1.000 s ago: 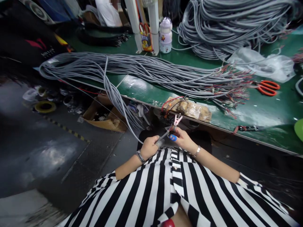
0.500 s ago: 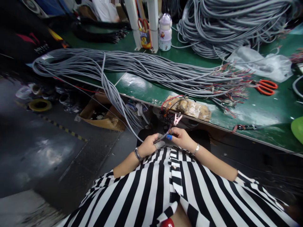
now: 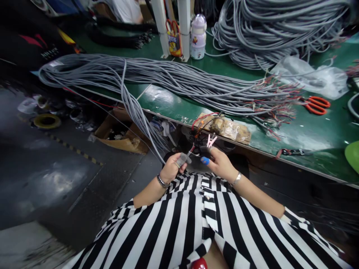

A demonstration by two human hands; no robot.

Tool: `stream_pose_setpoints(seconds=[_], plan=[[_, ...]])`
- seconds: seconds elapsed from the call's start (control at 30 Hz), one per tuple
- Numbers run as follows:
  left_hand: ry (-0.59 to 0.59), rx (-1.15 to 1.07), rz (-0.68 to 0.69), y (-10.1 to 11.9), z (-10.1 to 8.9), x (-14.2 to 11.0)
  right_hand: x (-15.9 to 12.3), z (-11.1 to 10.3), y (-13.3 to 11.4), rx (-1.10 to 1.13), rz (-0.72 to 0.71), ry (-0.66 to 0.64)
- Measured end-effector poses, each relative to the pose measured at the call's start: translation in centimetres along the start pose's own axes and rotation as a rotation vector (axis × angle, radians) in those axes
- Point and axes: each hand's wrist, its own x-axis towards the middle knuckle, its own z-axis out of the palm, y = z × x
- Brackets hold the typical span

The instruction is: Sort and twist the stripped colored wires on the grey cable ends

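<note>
In the middle of the frame, in front of the bench [image 3: 308, 129], the left hand [image 3: 170, 168] is closed around a grey cable [image 3: 190, 151], its stripped tip pointing up and right. Grey covers on the left fingers hide the stretch they pinch. The right hand [image 3: 222, 164], apart from the cable, wears a blue thumb cover [image 3: 205, 160]; its curled fingertips lie by a pink clip [image 3: 211, 141], and I cannot tell whether they grip anything.

A long bundle of cables [image 3: 174, 76] crosses the bench, some strands drooping over the edge at centre left. The blades of the orange-handled scissors [image 3: 318, 105], at right, are mostly hidden by frayed wire ends. The big coil [image 3: 280, 33] at upper right is cut off by the top edge, as is a person [image 3: 126, 11] at upper left. A rounded green thing [image 3: 352, 156] at the right edge is perhaps a lid.
</note>
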Motion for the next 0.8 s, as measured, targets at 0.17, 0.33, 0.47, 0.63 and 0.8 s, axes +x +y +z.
stream_pose_setpoints(seconds=[0.17,0.33,0.47,0.63,0.8], plan=[[-0.184,0.056,-0.026,0.1,0.4,-0.5,1.0,1.3,-1.5,0.269,-0.084,-0.088],[-0.508,-0.005,-0.265,0.7,-0.4,0.1,1.4,-0.6,-1.6,0.326,-0.264,-0.338],[-0.583,-0.045,-0.241,0.9,-0.6,0.4,0.6,-2.3,0.3,0.461,-0.222,-0.479],[-0.47,-0.125,0.025,1.4,-1.3,0.4,-1.9,-2.0,4.5,0.545,0.208,-0.23],[-0.287,0.137,0.313,2.9,-1.3,1.3,-2.7,-1.3,5.0,0.722,0.417,-0.045]])
